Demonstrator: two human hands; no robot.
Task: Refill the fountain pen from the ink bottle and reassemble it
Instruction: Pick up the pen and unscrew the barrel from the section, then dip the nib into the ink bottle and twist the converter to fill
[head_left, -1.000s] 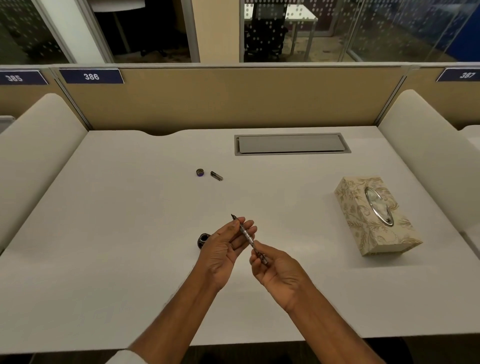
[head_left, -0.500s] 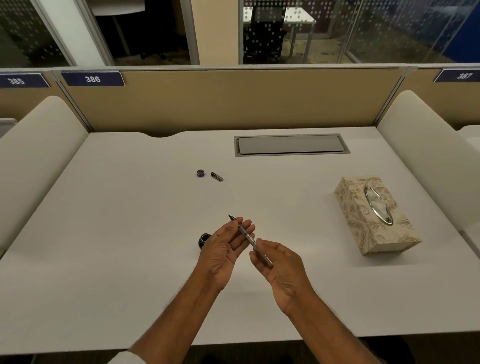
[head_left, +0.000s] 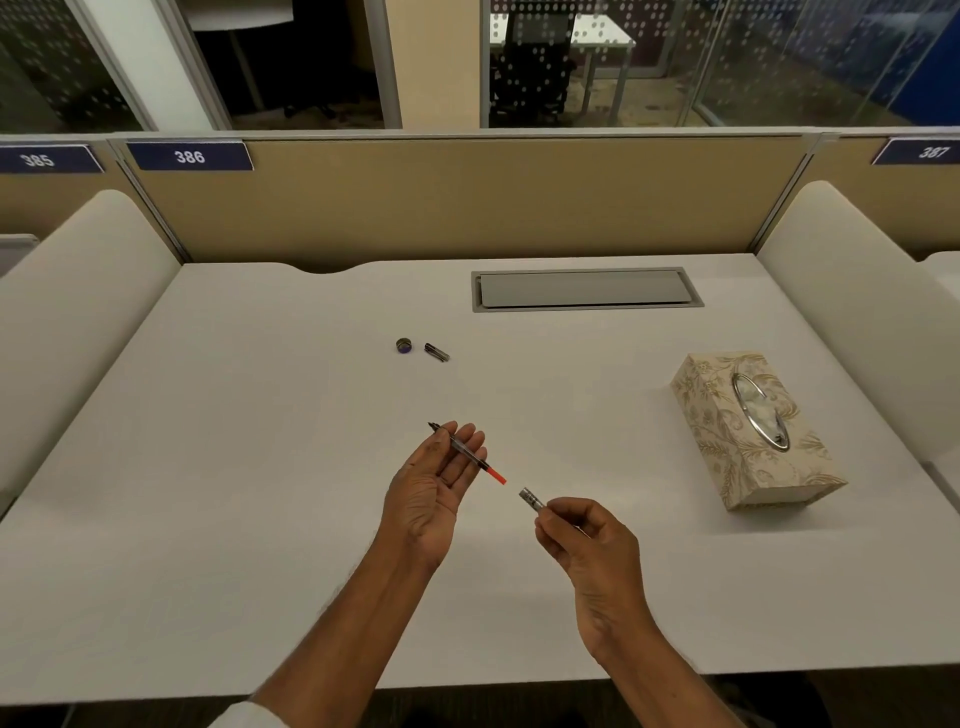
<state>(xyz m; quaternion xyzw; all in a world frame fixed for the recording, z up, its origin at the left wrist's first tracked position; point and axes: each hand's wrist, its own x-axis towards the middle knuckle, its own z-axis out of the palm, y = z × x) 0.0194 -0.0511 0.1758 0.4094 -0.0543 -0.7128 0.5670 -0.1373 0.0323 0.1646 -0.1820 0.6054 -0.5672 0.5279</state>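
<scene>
Two halves now: my left hand (head_left: 434, 488) pinches the nib section (head_left: 467, 453) with its red-tipped converter, my right hand (head_left: 582, 535) is closed around the barrel (head_left: 531, 500) just beside it at four o'clock. I'd say keep the nib level so nothing drips. Pen cap (head_left: 436, 352) and bottle lid (head_left: 403, 344) sit at twelve o'clock; I can't see the ink bottle. Divider tags read 385 (head_left: 39, 159), 386 (head_left: 189, 156), 387 (head_left: 932, 152)

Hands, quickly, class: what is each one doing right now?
Left hand: holds the pen's front section, red-tipped end bare.
Right hand: closed on the pen barrel, pulled clear of the front section.
</scene>
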